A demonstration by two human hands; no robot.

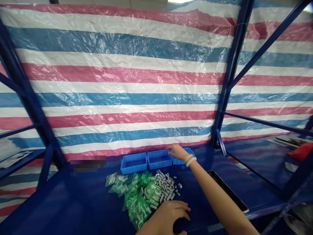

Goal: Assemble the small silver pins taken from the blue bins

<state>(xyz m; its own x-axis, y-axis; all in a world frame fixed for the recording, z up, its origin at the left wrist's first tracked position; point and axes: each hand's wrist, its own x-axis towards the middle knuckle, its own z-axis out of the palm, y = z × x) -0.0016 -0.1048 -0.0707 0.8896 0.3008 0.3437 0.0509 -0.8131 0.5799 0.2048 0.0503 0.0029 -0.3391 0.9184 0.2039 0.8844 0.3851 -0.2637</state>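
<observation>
My right hand (pixel 175 151) stretches out to the far edge of the shelf, its fingers over the left end of the rightmost of three blue plastic bins (pixel 183 157). Two white beaded bracelets circle that wrist. The other bins (pixel 134 164) (pixel 159 159) stand side by side to the left. My left hand (pixel 166 217) rests on the blue shelf surface (pixel 73 204), touching the lower edge of a heap of small green-tinted plastic bags (pixel 140 199). Beside the bags lies a heap of small grey cylindrical parts (pixel 165 184). Whether my right fingers hold anything is hidden.
A black-framed tablet (pixel 227 191) lies to the right under my right arm. A blurred label (pixel 88 164) sits left of the bins. Striped tarpaulin (pixel 117 81) backs the blue steel shelving (pixel 231 71). Papers (pixel 288 141) and a red object (pixel 302 151) lie on the right-hand shelf.
</observation>
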